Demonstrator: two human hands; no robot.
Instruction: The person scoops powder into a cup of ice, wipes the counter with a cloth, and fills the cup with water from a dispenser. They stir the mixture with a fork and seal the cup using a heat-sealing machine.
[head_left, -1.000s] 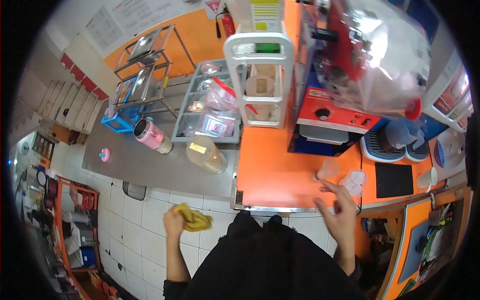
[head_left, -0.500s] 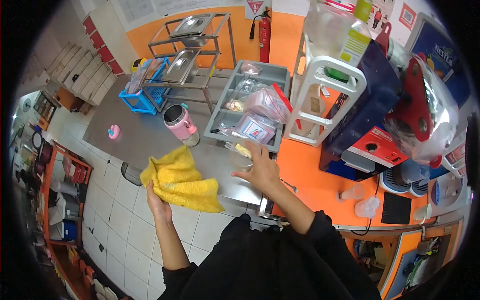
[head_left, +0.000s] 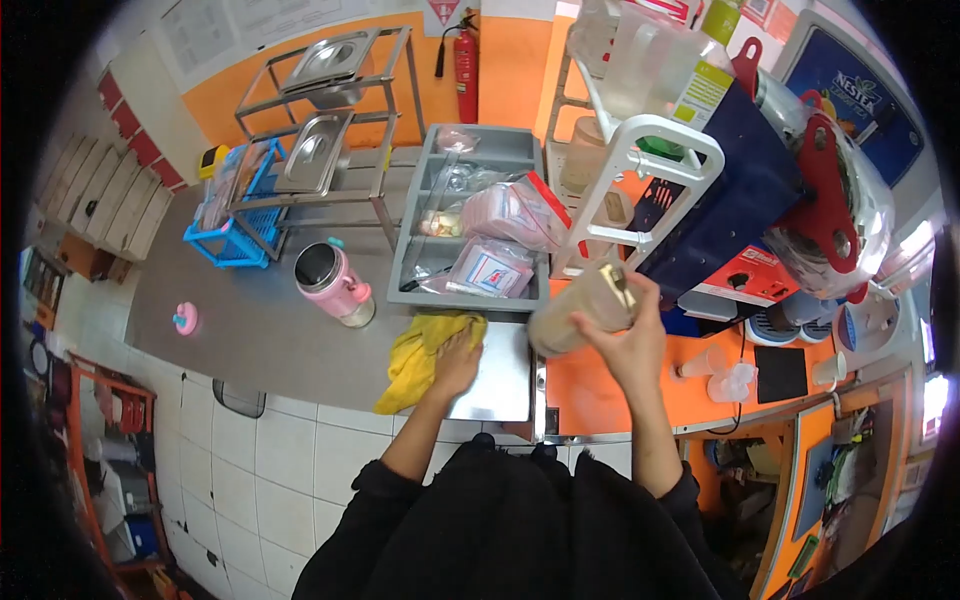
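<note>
1. The person's left hand (head_left: 457, 366) presses down on a yellow cloth (head_left: 408, 368), which lies bunched on the near right part of the steel table (head_left: 235, 335); whether the fingers clench the fabric, one cannot tell.
2. The right hand (head_left: 634, 338) grasps a clear lidded jar (head_left: 575, 318) near its top. The jar is tilted, its lid end toward the right, beside the seam between the steel table and the orange counter (head_left: 600, 395). Whether its base touches a surface is unclear.
3. Just beyond the cloth sits a gray divided tray (head_left: 515, 150) holding plastic packets (head_left: 495, 268).
4. Left of the tray stands a pink tumbler (head_left: 338, 288), open at the top; farther left lies a small pink lid (head_left: 186, 318).
5. At the far left, a metal rack (head_left: 380, 155) carries 2 steel pans with lids, beside a blue basket (head_left: 232, 245).
6. On the orange counter, 2 groups of plastic cups (head_left: 732, 382) stand left of a black mat (head_left: 780, 375).
</note>
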